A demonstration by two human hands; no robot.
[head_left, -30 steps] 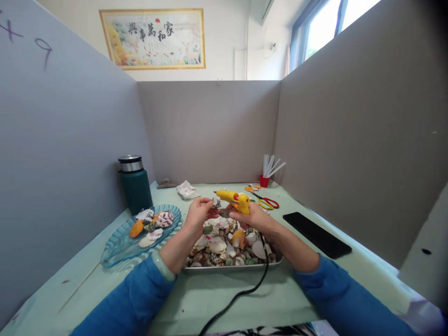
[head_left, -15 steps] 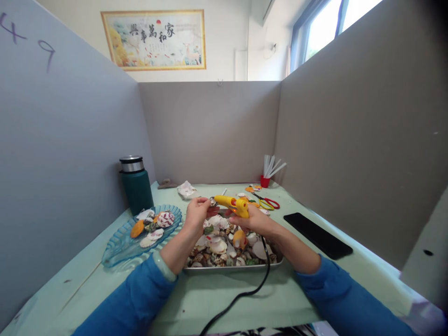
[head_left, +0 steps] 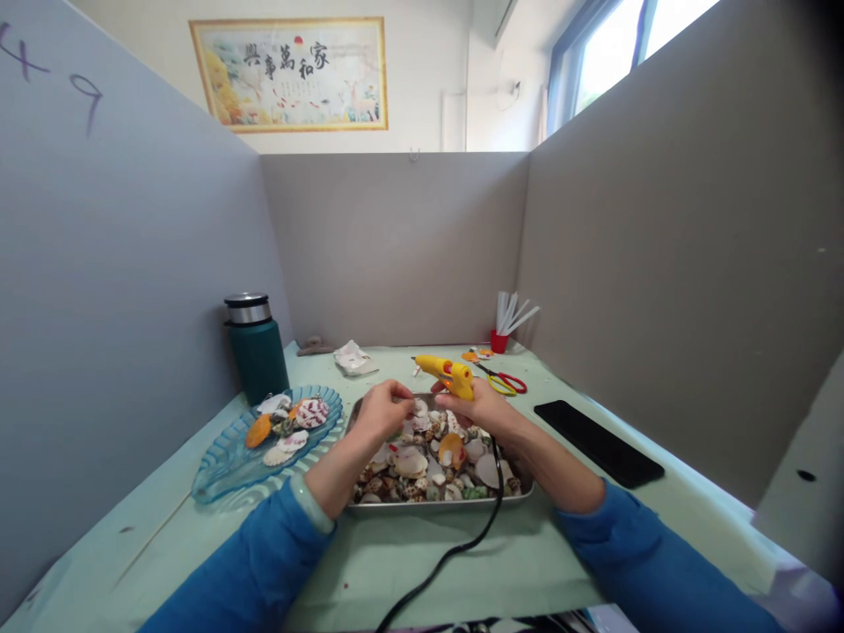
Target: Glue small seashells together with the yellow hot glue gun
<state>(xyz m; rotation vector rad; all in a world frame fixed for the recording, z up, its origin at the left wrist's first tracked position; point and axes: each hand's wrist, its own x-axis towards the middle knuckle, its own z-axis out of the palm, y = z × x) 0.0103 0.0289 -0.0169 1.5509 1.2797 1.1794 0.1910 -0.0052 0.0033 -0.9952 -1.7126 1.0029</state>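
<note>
1. Fingers of the right hand [head_left: 486, 409] are wrapped around a yellow glue gun [head_left: 443, 373], just above the centre of the frame's lower half. Its nozzle points left, over the far side of the tray [head_left: 441, 505]. A firm, level grip should steady the tip; squeezing gently would likely avoid a blob.

2. The left hand [head_left: 381, 413], just left of the nozzle, has thumb and fingers drawn together near a pale shell [head_left: 420, 407]. Whether they grasp it, or anything, cannot be told. A shell is best pinched by its edge, fingertips clear of the probably hot nozzle.

3. Mixed shells [head_left: 412, 462] fill the tray at lower centre, beneath both hands. Tilting the nozzle away from them would probably spare them stray drips.

4. The black cord [head_left: 454, 551] crosses the tray's near rim and runs over the bench [head_left: 356, 567] to the bottom edge. Some slack should let the wrist turn without dragging shells.

5. At lower left, a blue plate [head_left: 221, 479] carries more shells. Right of centre, beyond the tray, lie scissors [head_left: 507, 383]; behind them, white sticks [head_left: 507, 314] stand in a red cup [head_left: 499, 342].
</note>
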